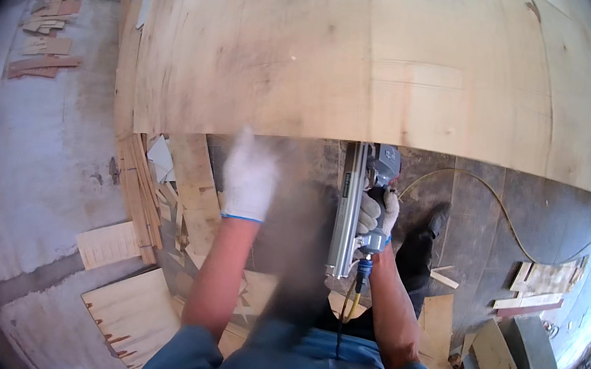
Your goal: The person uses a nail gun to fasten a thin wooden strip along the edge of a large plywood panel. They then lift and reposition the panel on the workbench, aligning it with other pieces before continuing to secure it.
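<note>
From the head view, your right hand (379, 214), in a white glove, is clenched around the grip of a nail gun (356, 207). The gun's nose points up at the near edge of the big plywood sheet (371, 60) in front of you, touching it or just short of it; the blur does not let you tell which. A yellow hose (349, 305) hangs from the gun's base and another length curves over the dark floor (471, 208) to your right.

Your left hand (249, 176), also gloved, is blurred just below the sheet's edge. It holds nothing, and whether it touches the wood cannot be told.

As for progress, I judge the sheet is already laid in place and the fastening along its near edge is under way. No nail heads are visible, so how much of the edge is done cannot be read. Wood offcuts (138, 186) lie scattered below.
</note>
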`<state>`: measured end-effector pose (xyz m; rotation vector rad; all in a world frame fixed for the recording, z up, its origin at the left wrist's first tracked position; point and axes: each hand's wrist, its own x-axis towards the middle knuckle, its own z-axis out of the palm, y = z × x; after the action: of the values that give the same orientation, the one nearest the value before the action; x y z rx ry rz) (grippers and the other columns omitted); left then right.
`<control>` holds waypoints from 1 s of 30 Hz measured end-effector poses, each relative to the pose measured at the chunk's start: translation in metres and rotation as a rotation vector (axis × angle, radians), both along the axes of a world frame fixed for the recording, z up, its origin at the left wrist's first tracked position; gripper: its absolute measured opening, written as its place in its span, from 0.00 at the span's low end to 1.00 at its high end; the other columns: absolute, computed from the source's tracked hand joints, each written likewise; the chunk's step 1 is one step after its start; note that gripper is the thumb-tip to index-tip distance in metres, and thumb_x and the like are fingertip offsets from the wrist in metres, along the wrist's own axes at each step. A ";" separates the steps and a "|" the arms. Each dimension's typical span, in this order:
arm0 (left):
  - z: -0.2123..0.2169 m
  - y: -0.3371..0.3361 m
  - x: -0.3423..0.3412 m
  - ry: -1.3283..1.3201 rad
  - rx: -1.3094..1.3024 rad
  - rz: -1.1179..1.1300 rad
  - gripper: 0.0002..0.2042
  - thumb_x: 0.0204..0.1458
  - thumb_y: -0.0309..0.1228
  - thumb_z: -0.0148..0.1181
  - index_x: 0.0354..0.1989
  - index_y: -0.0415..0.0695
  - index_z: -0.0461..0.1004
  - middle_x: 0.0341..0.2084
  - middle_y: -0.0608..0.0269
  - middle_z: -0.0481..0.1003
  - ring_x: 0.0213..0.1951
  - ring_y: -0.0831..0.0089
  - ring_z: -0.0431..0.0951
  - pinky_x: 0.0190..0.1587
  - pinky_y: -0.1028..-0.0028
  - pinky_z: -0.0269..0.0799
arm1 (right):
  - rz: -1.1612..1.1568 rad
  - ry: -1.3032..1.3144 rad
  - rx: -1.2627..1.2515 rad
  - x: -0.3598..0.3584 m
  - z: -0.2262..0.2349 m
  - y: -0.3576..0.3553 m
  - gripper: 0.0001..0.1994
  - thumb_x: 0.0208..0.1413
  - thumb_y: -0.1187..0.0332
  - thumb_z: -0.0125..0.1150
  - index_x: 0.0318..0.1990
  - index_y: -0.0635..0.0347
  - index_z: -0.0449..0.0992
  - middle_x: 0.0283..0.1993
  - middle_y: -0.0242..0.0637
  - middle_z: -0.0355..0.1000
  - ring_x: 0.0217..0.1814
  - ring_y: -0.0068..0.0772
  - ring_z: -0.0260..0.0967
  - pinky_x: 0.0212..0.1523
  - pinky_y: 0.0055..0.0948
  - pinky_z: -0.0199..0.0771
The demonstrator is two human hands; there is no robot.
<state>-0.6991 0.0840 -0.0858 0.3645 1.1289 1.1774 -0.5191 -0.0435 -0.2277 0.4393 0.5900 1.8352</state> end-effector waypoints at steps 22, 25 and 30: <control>-0.007 0.069 -0.187 0.008 -0.007 0.149 0.26 0.56 0.45 0.60 0.57 0.43 0.65 0.55 0.51 0.68 0.55 0.54 0.69 0.61 0.50 0.62 | 0.009 -0.085 -0.038 -0.135 0.027 0.031 0.24 0.54 0.53 0.62 0.50 0.61 0.68 0.19 0.23 0.56 0.15 0.19 0.54 0.15 0.23 0.53; 0.005 0.072 -0.186 -0.001 -0.088 0.131 0.26 0.55 0.46 0.60 0.55 0.42 0.66 0.53 0.52 0.69 0.54 0.54 0.70 0.58 0.51 0.65 | 0.074 -0.055 -0.002 -0.160 0.020 0.037 0.23 0.54 0.53 0.62 0.50 0.59 0.69 0.20 0.23 0.57 0.16 0.19 0.55 0.15 0.22 0.55; 0.009 0.070 -0.224 0.020 -0.067 0.117 0.25 0.55 0.49 0.59 0.51 0.40 0.67 0.47 0.51 0.71 0.48 0.53 0.73 0.55 0.51 0.68 | 0.131 -0.350 -0.180 -0.207 0.017 0.048 0.23 0.53 0.51 0.62 0.50 0.58 0.69 0.22 0.23 0.59 0.17 0.19 0.57 0.17 0.20 0.58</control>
<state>-0.9231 0.1538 -0.0769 0.2622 1.2168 1.2373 -0.7262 0.0047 -0.2104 -0.0440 0.5445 1.9062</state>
